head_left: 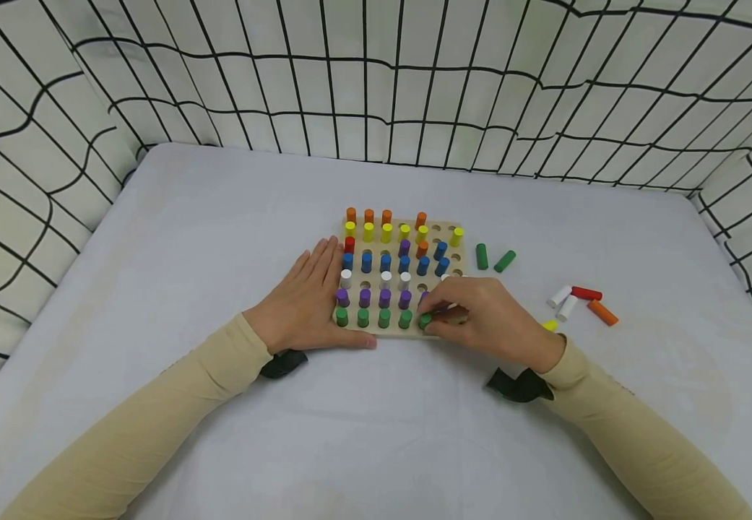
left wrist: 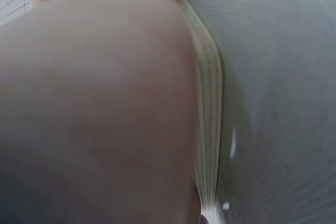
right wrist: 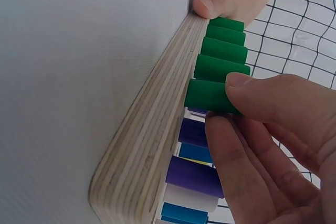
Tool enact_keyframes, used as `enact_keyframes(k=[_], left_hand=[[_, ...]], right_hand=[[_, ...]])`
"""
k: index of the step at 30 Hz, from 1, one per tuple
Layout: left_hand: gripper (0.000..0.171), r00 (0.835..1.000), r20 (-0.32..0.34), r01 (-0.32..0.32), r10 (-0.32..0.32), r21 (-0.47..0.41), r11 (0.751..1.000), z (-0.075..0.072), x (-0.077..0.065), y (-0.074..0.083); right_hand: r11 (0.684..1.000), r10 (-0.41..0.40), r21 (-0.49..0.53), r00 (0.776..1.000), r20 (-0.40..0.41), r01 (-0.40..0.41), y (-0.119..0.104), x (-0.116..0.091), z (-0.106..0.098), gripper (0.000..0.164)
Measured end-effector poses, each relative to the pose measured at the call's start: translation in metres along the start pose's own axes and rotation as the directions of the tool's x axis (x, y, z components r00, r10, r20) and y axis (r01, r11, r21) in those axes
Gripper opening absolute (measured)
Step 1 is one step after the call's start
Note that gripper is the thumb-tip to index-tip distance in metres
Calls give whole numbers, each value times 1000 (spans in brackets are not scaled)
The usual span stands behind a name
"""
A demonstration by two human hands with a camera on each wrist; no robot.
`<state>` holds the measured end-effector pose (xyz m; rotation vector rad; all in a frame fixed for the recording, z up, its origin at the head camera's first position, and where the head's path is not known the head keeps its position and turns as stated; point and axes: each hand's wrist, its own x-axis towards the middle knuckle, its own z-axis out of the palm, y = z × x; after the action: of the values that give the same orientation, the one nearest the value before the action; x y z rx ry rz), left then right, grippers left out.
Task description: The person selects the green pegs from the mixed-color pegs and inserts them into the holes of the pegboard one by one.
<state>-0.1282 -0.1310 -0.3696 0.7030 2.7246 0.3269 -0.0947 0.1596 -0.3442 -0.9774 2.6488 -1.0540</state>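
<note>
A wooden pegboard [head_left: 394, 333] carries rows of coloured pegs: orange, yellow, blue, white, purple and green, plus a red one. Along its left side lies my left hand [head_left: 307, 300], fingers extended, with the thumb along the front edge. In the left wrist view, that hand [left wrist: 100, 103] covers much of the frame beside the board's layered edge [left wrist: 211, 103]. My right hand [head_left: 489, 314] pinches a green peg [right wrist: 207, 96] between thumb and fingers. This peg stands in the front row, right of several other green pegs [head_left: 384, 318]. The right hand hides the board's front right corner.
Two green pegs [head_left: 482, 256] lie right of the board. Farther right are a red peg [head_left: 586, 293], two white pegs [head_left: 559, 296] and an orange peg [head_left: 603, 313]. A yellow peg [head_left: 550, 326] is partly behind the right wrist. Black wire mesh [head_left: 362, 87] surrounds the white table [head_left: 232, 195].
</note>
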Motion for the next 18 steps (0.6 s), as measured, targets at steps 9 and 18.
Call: enact_keyframes(k=[9,18], left_hand=[[146,1000,0,-6,6,-3,1000,0,0,0],[146,1000,-7,-10,10,1,1000,1,0,-1]], right_hand=[[1000,9,-13,1000,-18,-9,-4,-2,-8,27],[999,-9,-38,996,-89,6,-2,-8,-25,26]])
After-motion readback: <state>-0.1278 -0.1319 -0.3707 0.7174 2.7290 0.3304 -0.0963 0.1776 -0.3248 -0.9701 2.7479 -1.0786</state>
